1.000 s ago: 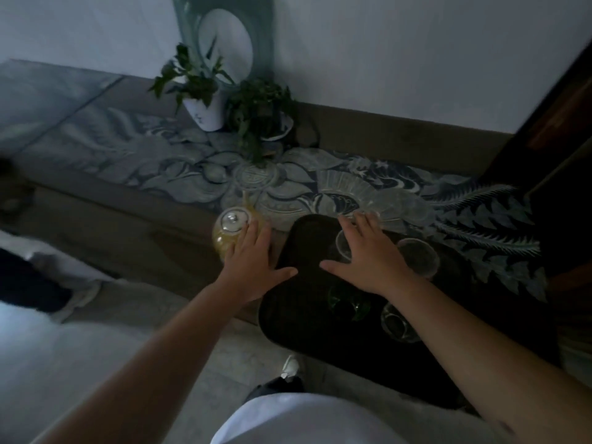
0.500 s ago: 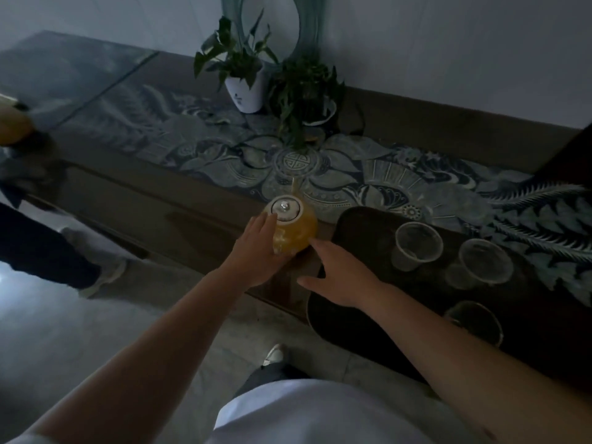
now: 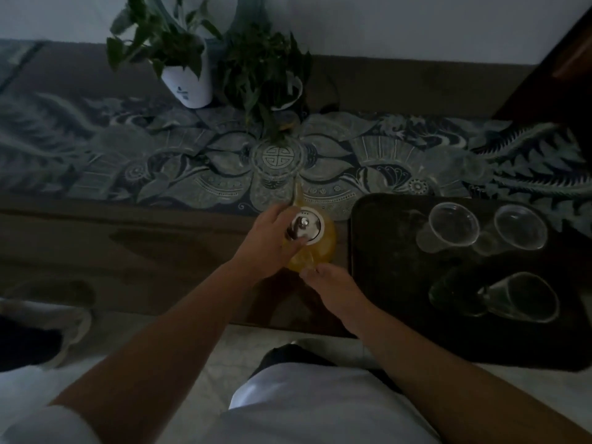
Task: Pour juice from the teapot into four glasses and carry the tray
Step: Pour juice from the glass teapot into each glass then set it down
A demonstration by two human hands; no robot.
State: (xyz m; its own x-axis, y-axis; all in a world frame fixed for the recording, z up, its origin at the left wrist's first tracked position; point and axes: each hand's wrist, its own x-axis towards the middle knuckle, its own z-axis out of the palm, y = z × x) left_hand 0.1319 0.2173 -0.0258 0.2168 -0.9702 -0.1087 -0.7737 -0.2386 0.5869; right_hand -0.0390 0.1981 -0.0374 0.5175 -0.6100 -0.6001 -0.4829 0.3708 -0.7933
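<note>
Teapot being taken up, nothing poured

Grip first. Your left hand (image 3: pixel 272 241) is wrapped over the top and left flank of the teapot (image 3: pixel 315 243), fingers curled past the metal lid (image 3: pixel 304 227) and thumb pressed against the lid's near edge; that hand is closed on the pot. Your right hand (image 3: pixel 326 283) meets the pot at its near side, where a clear handle appears to sit, fingertips touching the glass. Whether those fingers have closed around the handle or only rest against it, the dim light does not let me tell.

The teapot holds orange juice, well up the body. It stands upright at the front of the counter (image 3: pixel 160 251), just left of the dark tray (image 3: pixel 384 267), with its spout pointing away from you.

On the tray, four clear glasses: two at the back, the back-left glass (image 3: pixel 453 224) and the back-right glass (image 3: pixel 520 227), both empty. The front-right glass (image 3: pixel 525 298) also looks empty. The front-left glass (image 3: pixel 448 294) is too dark to judge.

Assessment: you are at the pick-up, ahead of the first pour. Next, you need a firm hold on the handle with the right hand, the left steadying the lid so it cannot slide, then a lift rightward over the tray rim.

Two potted plants (image 3: pixel 189 59) stand against the wall, well apart from the work.
</note>
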